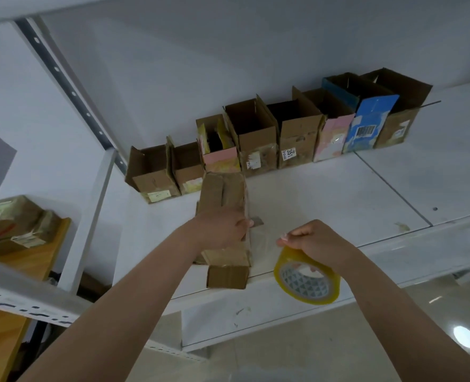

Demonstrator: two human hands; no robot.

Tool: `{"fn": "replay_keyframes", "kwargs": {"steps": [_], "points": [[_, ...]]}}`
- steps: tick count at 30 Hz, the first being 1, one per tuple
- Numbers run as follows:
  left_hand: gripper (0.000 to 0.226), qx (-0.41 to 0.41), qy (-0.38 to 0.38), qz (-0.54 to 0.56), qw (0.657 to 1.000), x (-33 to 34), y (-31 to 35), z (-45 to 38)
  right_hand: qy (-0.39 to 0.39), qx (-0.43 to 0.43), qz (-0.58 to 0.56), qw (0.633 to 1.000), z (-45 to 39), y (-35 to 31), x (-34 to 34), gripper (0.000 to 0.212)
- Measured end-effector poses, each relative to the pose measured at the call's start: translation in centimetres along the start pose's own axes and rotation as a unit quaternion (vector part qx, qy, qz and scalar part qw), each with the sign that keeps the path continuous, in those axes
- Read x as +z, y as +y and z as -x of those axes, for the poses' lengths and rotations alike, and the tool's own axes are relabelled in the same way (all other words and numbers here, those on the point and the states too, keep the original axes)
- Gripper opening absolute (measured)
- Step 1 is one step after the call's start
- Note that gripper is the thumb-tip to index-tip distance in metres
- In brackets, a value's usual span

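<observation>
Right hand [319, 241]: grip curled round tape roll [306, 277]; should draw the strip taut
Left hand [222, 227]: grip clamps cardboard box [222, 194]; should smooth tape along seam

Carton [222, 194] lay on shelf [338, 194] left of centre, running front to back, near end at the front edge. Left grip [222, 227] sat on top of carton, thumb at its right edge. Right grip [316, 238] was right of carton, apart from it, over the shelf's front edge. Tape roll [306, 279] hung under it. Row of open boxes [258, 139] stood side by side behind carton along the back wall. Carton's far end was just before the row's left part. Tape scrap [402, 226] lay on shelf well right of right grip. Upright post [90, 216] stood left of shelf. Parcels [16, 224] sat further left on a lower board [43, 252].
</observation>
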State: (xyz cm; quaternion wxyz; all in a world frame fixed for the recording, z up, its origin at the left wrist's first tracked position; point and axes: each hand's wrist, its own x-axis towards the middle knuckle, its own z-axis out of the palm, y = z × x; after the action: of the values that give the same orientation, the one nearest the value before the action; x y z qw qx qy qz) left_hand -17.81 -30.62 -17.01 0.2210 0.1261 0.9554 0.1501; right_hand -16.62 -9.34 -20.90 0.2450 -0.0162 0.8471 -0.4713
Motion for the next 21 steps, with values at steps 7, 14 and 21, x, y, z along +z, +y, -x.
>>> {"fn": "replay_keyframes", "kwargs": {"steps": [7,14,21], "points": [[0.047,-0.049,0.068,0.038,0.996,0.6,-0.5,0.2,0.007,0.122,-0.034,0.992,-0.4,3.9,0.3,0.021],[0.026,-0.194,0.168,-0.111,0.960,2.7,1.9,-1.1,0.049,0.053,-0.055,0.996,-0.1,4.0,-1.8,0.018],[0.050,-0.127,0.233,0.191,0.945,1.7,1.4,0.6,0.080,-0.076,-0.107,0.988,1.6,1.7,-2.7,0.019]]}}
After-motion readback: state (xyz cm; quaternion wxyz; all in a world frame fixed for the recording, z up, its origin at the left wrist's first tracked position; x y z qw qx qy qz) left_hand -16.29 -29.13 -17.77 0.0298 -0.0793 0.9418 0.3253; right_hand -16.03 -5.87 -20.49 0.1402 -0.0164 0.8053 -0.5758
